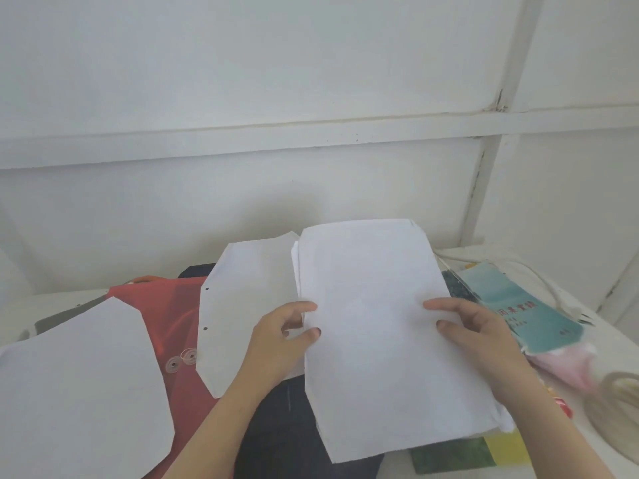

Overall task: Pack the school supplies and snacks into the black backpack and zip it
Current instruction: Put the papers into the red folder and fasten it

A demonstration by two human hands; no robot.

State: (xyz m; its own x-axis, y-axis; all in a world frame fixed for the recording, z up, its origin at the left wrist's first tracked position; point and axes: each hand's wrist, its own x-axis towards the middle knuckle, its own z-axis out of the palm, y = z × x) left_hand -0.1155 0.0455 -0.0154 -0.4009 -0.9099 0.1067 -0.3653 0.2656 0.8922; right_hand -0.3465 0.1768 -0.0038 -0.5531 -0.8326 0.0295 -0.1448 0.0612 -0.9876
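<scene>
Both hands hold a stack of white paper sheets [377,326] lifted in front of me. My left hand [287,335] pinches its left edge and my right hand [473,330] grips its right edge. Under the stack lies the black backpack [287,430], mostly hidden. A red plastic folder [166,316] with a clear snap button lies to the left, with another white sheet [242,305] with punched holes over it. A third white sheet [79,385] lies at the near left. A teal book [518,305] sits at the right.
A pink plastic bag [567,368] lies below the teal book. A roll of tape or cord [619,409] sits at the far right edge. Green and yellow booklets [484,451] lie under the stack. A white cable [539,278] runs along the back right. A white wall is close behind.
</scene>
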